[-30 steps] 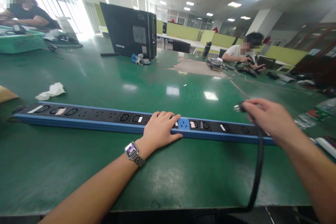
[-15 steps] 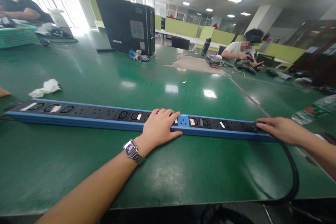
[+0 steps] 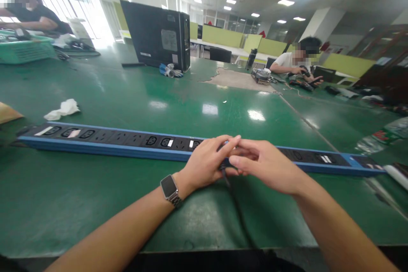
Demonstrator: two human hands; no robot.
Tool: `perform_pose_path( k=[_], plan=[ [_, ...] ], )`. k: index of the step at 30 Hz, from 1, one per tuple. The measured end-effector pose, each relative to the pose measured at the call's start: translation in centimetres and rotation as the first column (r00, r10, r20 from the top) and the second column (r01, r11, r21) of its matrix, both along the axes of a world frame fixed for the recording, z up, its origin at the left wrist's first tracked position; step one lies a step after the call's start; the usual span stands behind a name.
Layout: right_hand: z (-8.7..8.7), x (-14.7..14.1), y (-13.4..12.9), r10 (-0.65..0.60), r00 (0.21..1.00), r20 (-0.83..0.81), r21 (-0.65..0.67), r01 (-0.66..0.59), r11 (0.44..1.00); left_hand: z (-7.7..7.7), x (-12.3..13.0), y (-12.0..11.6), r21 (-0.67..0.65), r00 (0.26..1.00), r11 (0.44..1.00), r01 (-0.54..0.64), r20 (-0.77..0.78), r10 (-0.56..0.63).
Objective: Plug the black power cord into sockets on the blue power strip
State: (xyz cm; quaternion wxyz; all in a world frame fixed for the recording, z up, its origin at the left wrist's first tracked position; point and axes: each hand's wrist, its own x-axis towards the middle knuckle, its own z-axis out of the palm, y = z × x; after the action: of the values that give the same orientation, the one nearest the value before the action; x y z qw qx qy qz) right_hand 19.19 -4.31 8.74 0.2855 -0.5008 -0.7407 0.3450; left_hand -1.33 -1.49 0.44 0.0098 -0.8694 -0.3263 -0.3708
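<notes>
A long blue and black power strip [image 3: 117, 138] lies across the table, sockets facing up, some with white or pink labels. Over its middle, my left hand [image 3: 207, 159], with a watch on the wrist, closes around the end of a black power cord [image 3: 237, 204]. My right hand [image 3: 270, 163] meets it from the right, thumb and bent fingers closed at the same cord end. The plug itself is hidden between my hands. From there the cord drops toward the table's front edge.
A black computer tower [image 3: 159, 36] stands at the back with gloves [image 3: 171, 70] beside it. Crumpled tissue [image 3: 63, 109] lies left, a plastic bottle [image 3: 379, 136] right. Two people sit across the table, near a green basket [image 3: 28, 51] and tools.
My right hand has left the strip's right end and come to the middle, bringing the cord with it. My left hand has turned and closed around the cord end.
</notes>
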Motion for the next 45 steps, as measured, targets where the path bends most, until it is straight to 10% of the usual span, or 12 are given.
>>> perform_pose_path(
  k=[4,7,12,22,28,31,38,45],
  plan=[
    [-3.0,-0.2,-0.9,-0.325,0.793,-0.516,0.005,0.382,0.924,1.1,-5.9,0.3,0.058,0.908,0.932,-0.357,0.255,0.332],
    [-8.2,2.3,-1.7,-0.464,0.771,-0.436,-0.060,0.490,0.870,0.9,-10.0,0.2,-0.100,0.823,0.858,-0.503,0.247,0.511],
    [-13.2,3.1,-3.3,-0.379,0.909,-0.176,-0.002,0.384,0.923,-0.4,-10.8,0.3,-0.207,0.931,0.910,-0.359,-0.013,0.364],
    [-12.5,2.2,-3.1,-0.333,0.943,-0.005,0.094,0.332,0.939,1.5,-10.4,0.4,-0.242,0.929,0.933,-0.265,-0.324,0.180],
    [-12.4,2.2,-2.7,-0.333,0.943,-0.010,0.090,0.333,0.939,3.2,-4.7,0.1,-0.157,0.869,0.955,-0.253,0.398,0.296],
    [-12.4,2.2,-2.6,-0.339,0.941,-0.019,0.098,0.339,0.936,2.3,-0.6,0.6,-0.249,0.992,0.962,-0.111,0.030,0.122],
    [-12.5,2.5,-2.6,-0.343,0.936,-0.073,0.059,0.348,0.936,1.8,2.0,1.1,-0.175,0.906,0.947,-0.269,-0.380,0.187],
    [-10.1,-1.0,-0.9,-0.431,0.846,-0.313,-0.181,0.393,0.902,1.4,2.1,1.0,-0.242,0.917,0.960,-0.141,-0.398,0.034]
  ],
)
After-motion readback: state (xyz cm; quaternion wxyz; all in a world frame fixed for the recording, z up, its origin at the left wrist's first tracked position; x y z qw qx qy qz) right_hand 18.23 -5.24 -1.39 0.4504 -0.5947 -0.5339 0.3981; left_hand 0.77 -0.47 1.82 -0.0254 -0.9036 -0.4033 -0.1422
